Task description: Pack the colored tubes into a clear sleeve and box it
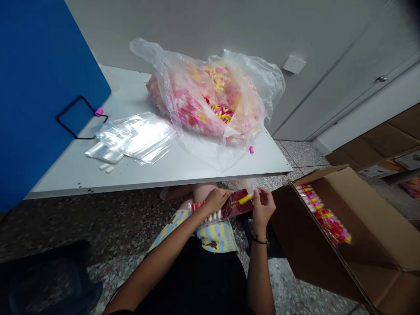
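My left hand (pixel 216 200) is closed on a dark red card pack (pixel 229 212) above my lap, just below the table's front edge. A row of white sticks (pixel 215 216) with red ends lies along the pack under that hand, partly covered by it. At the pack's right side, my right hand (pixel 264 205) pinches the pale end of a small stick with a yellow part (pixel 245 199). The yellow part lies over the dark red card. Whether the stick is inside the pack's clear film, I cannot tell.
A big clear bag (pixel 203 96) of colourful sticks stands on the white table (pixel 203 168). Left of it lie clear plastic sleeves (pixel 138 135) and two small white pieces (pixel 106 168). An open cardboard box (pixel 311 245) with filled packs (pixel 323 214) stands at right.
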The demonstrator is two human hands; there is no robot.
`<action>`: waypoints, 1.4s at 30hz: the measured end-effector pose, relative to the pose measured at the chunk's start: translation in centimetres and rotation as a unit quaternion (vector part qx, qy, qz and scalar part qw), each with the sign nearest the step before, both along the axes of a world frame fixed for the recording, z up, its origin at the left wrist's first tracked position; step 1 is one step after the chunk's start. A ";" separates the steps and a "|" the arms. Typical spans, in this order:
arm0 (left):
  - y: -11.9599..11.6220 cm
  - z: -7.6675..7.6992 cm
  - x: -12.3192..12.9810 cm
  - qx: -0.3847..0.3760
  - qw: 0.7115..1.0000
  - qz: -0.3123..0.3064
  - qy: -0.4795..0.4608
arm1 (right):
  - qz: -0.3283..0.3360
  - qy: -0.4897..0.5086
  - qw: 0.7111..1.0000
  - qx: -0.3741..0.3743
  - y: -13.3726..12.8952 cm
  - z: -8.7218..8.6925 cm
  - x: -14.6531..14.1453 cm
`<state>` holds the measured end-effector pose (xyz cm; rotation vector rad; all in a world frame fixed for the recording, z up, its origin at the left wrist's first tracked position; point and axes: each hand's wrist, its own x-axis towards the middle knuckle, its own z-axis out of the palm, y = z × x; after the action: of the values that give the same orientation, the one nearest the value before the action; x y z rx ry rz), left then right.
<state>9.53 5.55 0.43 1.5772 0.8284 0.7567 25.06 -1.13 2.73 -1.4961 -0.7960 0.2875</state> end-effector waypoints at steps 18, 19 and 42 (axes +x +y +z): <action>0.3 -0.7 0.0 0.123 0.990 -0.036 0.055 | 0.071 0.224 0.970 0.065 -0.2 0.5 0.9; 0.3 -0.7 0.1 0.123 0.990 -0.034 0.054 | 0.080 0.183 0.978 0.054 -0.2 0.7 0.8; 0.3 -0.1 0.1 0.156 0.980 -0.052 0.107 | 0.143 -0.292 0.926 -0.193 0.1 1.0 -1.6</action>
<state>9.60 5.85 0.33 1.9948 0.8016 0.6726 23.51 -1.08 3.77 -1.8665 -1.5108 0.2220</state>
